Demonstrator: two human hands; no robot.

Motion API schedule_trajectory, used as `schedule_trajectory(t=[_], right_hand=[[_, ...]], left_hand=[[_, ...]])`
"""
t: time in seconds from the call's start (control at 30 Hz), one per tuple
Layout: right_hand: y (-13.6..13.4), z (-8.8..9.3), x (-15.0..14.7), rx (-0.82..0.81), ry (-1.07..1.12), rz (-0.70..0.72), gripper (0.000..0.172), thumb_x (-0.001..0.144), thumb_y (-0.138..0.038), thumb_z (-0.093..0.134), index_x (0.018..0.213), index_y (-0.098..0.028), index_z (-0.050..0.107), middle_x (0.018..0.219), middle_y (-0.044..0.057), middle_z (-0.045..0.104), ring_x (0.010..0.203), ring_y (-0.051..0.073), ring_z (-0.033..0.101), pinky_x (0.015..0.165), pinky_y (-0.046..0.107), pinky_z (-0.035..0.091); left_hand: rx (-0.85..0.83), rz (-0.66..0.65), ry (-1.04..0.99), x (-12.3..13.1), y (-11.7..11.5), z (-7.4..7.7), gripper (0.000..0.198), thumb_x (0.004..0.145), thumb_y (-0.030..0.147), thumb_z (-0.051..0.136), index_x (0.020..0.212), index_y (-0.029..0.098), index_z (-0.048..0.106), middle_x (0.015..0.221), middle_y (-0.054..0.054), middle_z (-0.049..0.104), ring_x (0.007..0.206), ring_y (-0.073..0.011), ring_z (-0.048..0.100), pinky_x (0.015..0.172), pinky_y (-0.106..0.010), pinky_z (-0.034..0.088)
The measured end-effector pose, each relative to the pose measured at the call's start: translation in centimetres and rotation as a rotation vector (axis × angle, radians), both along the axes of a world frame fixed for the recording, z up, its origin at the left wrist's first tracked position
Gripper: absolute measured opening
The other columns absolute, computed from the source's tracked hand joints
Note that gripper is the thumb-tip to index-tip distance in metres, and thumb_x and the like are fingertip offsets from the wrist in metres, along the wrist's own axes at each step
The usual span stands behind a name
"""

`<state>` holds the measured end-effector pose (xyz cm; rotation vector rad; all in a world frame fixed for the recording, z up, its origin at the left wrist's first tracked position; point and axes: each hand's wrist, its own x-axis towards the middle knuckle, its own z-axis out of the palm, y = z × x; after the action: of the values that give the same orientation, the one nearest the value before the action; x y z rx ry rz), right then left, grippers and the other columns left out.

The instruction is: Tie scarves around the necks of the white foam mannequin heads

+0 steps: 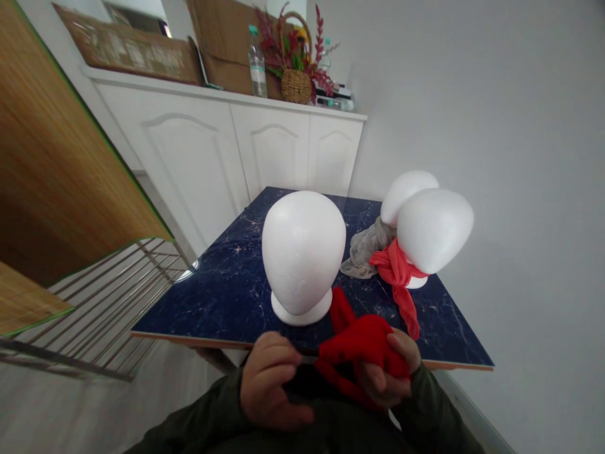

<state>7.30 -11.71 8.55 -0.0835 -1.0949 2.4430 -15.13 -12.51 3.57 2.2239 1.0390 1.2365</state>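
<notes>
A bare white foam head [303,252] stands at the near middle of the dark blue marble table [227,296]. To its right a second foam head [435,230] wears a red scarf [399,277] at its neck, and a third [406,189] behind it wears a grey scarf [366,249]. Just in front of the table's near edge, my right hand [390,372] is closed on a bunched bright red scarf [362,347]. My left hand [271,381] has its fingers curled and pinches the scarf's left end.
A metal wire rack [108,296] and a wooden panel [51,170] stand at left. White cabinets [227,145] at the back carry cardboard boxes [132,47], a water bottle [256,63] and a flower basket [297,79]. A plain wall borders the table at right.
</notes>
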Motion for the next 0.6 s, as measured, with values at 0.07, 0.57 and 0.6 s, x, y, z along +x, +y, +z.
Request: schedule_trajectory(t=[0.07, 0.57, 0.6], right_hand=[[0.0, 1.1, -1.4, -0.039, 0.103, 0.036, 0.058, 0.078, -0.059, 0.039, 0.081, -0.004, 0.058, 0.03, -0.007, 0.034, 0.022, 0.005, 0.026, 0.028, 0.016, 0.026], [-0.2, -1.2, 2.5, -0.114, -0.057, -0.074, 0.067, 0.062, -0.062, 0.058, 0.103, -0.008, 0.055, 0.03, -0.009, 0.04, 0.02, 0.005, 0.026, 0.024, 0.017, 0.028], [-0.3, -1.3, 2.8, -0.083, -0.109, -0.078, 0.07, 0.059, -0.062, 0.06, 0.102, -0.007, 0.056, 0.03, -0.007, 0.041, 0.021, 0.006, 0.029, 0.025, 0.018, 0.029]], left_hand=[[0.005, -0.199, 0.067, 1.1, 0.1, 3.5, 0.056, 0.06, 0.05, 0.063, 0.109, 0.026, 0.047, 0.097, -0.009, 0.058, 0.089, -0.0245, 0.054, 0.077, -0.041, 0.045], [-1.099, -0.568, -0.44, -2.4, 4.2, 11.5, 0.029, 0.067, 0.047, 0.052, 0.074, 0.019, 0.047, 0.064, 0.001, 0.053, 0.053, -0.0104, 0.049, 0.05, -0.023, 0.042], [-1.068, -0.669, -0.316, -2.8, 4.2, 11.9, 0.034, 0.061, 0.046, 0.059, 0.078, 0.02, 0.048, 0.067, 0.002, 0.054, 0.051, -0.0089, 0.047, 0.047, -0.021, 0.04]])
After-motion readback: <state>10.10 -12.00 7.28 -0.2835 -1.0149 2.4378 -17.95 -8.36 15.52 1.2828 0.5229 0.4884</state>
